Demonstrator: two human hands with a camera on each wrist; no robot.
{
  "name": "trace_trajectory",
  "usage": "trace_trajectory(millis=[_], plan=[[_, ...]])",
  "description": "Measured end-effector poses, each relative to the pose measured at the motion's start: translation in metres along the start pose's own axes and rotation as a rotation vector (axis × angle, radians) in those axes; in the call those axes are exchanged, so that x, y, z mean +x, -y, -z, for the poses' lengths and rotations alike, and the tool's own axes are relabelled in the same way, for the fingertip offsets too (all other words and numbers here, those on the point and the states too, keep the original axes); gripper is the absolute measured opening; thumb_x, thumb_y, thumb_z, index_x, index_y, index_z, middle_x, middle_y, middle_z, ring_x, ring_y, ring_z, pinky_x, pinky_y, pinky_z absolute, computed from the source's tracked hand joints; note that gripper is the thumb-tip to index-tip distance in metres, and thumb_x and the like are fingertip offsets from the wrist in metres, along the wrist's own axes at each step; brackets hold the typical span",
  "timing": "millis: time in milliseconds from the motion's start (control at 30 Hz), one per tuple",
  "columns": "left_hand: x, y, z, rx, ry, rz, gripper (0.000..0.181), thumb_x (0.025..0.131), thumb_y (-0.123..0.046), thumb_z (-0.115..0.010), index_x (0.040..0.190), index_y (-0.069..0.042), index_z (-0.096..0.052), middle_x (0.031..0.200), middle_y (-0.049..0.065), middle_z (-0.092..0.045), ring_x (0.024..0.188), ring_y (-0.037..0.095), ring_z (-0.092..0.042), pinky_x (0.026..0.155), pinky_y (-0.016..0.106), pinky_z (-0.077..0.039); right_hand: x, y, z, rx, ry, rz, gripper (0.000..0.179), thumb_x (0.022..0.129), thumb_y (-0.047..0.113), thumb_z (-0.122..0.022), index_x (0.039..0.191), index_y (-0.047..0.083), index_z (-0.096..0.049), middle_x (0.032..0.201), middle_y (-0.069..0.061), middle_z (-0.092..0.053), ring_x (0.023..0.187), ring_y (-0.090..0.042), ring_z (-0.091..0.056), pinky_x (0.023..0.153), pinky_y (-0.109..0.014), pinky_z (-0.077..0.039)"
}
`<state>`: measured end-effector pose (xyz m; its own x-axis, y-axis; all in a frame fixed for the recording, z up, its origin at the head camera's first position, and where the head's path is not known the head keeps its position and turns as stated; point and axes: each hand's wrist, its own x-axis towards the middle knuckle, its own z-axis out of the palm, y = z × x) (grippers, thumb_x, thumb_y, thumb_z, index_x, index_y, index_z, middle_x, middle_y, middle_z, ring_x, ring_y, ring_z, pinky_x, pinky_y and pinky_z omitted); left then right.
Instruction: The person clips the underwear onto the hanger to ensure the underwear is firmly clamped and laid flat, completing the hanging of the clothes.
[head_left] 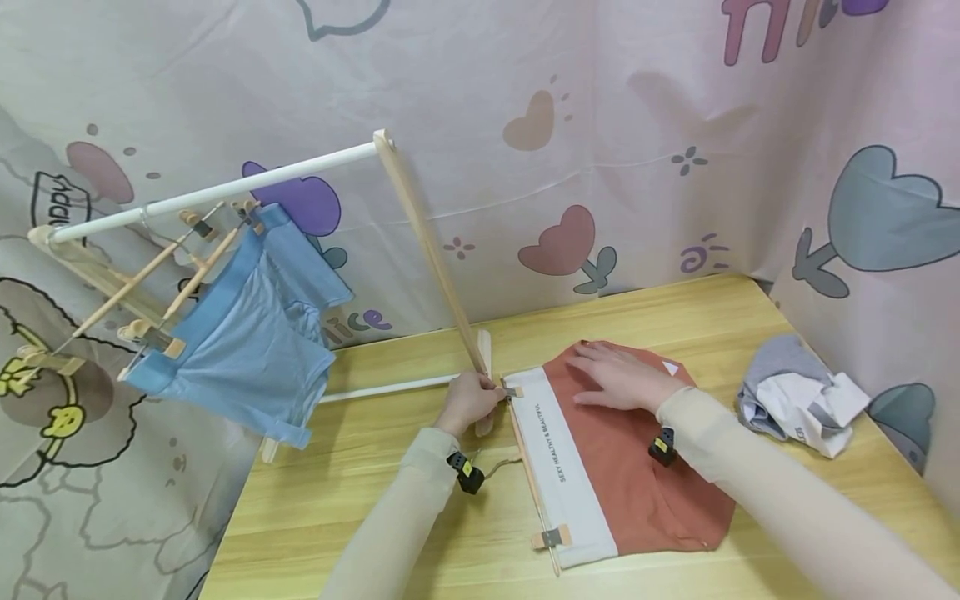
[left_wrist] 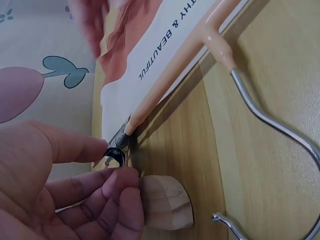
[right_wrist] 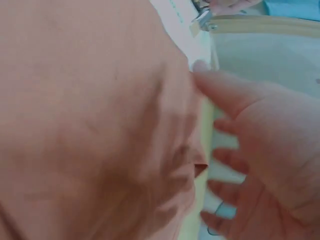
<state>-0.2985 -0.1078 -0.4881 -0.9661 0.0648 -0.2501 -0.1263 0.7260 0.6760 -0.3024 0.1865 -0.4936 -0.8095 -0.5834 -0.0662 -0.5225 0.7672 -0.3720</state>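
A pair of rust-orange underpants (head_left: 637,483) lies flat on the table, its white waistband (head_left: 573,492) printed with lettering. Along that waistband runs a clip hanger (head_left: 528,467), its metal hook (left_wrist: 265,117) turned to the left. My left hand (head_left: 472,402) pinches the hanger's far clip (left_wrist: 116,154) between thumb and fingers, at the waistband's far corner. The near clip (head_left: 552,537) sits over the other end of the waistband. Over the far part of the underpants my right hand (head_left: 622,379) is spread with fingers extended, holding nothing.
On the left stands a wooden rack with a white top rail (head_left: 262,179), where blue underpants (head_left: 240,333) hang from a clip hanger. The rack's foot (head_left: 484,350) is right by my left hand. A crumpled grey and white cloth (head_left: 798,396) lies at the table's right.
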Motion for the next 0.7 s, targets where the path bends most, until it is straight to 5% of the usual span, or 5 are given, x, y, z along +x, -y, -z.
trace_trajectory(millis=[100, 233, 433, 567, 700], plan=[[-0.001, -0.003, -0.003, 0.063, -0.029, -0.028, 0.018, 0.101, -0.019, -0.073, 0.094, -0.003, -0.073, 0.075, 0.009, -0.070, 0.059, 0.016, -0.063, 0.064, 0.029, -0.052, 0.015, 0.002, -0.004, -0.020, 0.001, 0.077, 0.065, 0.107, 0.037, -0.067, 0.158, 0.002, -0.050, 0.167, -0.027, -0.043, 0.156, -0.052, -0.036, 0.126, -0.065, -0.032], [-0.002, -0.010, -0.011, 0.190, -0.055, -0.123, 0.017, 0.102, -0.014, -0.070, 0.114, -0.003, -0.069, 0.076, 0.008, -0.069, 0.054, 0.014, -0.055, 0.052, 0.027, -0.045, 0.027, 0.001, -0.010, -0.056, 0.019, 0.108, 0.059, 0.108, 0.035, -0.064, 0.156, 0.002, -0.053, 0.164, -0.028, -0.046, 0.154, -0.052, -0.039, 0.126, -0.064, -0.034], [-0.004, -0.023, -0.023, 0.445, -0.020, -0.280, 0.030, 0.106, -0.013, -0.060, 0.133, -0.011, -0.074, 0.104, 0.016, -0.080, 0.058, 0.016, -0.057, 0.048, 0.027, -0.040, 0.030, -0.002, -0.016, -0.077, 0.023, 0.088, 0.061, 0.109, 0.038, -0.063, 0.157, 0.001, -0.052, 0.166, -0.028, -0.044, 0.155, -0.051, -0.039, 0.126, -0.065, -0.034], [-0.003, -0.024, -0.025, 0.556, 0.001, -0.242, 0.037, 0.105, -0.016, -0.061, 0.139, -0.015, -0.073, 0.125, 0.012, -0.079, 0.072, 0.021, -0.062, 0.051, 0.032, -0.040, 0.032, -0.003, -0.019, -0.085, 0.035, 0.068, 0.066, 0.108, 0.041, -0.062, 0.159, 0.002, -0.048, 0.169, -0.027, -0.039, 0.157, -0.050, -0.036, 0.125, -0.068, -0.032], [0.001, -0.022, -0.025, 0.537, 0.040, -0.145, 0.056, 0.098, -0.015, -0.063, 0.154, -0.016, -0.059, 0.140, 0.016, -0.072, 0.059, 0.017, -0.046, 0.046, 0.030, -0.034, 0.032, -0.004, -0.019, -0.063, 0.061, 0.018, 0.073, 0.108, 0.045, -0.062, 0.163, 0.003, -0.041, 0.173, -0.026, -0.031, 0.160, -0.051, -0.029, 0.125, -0.072, -0.028]])
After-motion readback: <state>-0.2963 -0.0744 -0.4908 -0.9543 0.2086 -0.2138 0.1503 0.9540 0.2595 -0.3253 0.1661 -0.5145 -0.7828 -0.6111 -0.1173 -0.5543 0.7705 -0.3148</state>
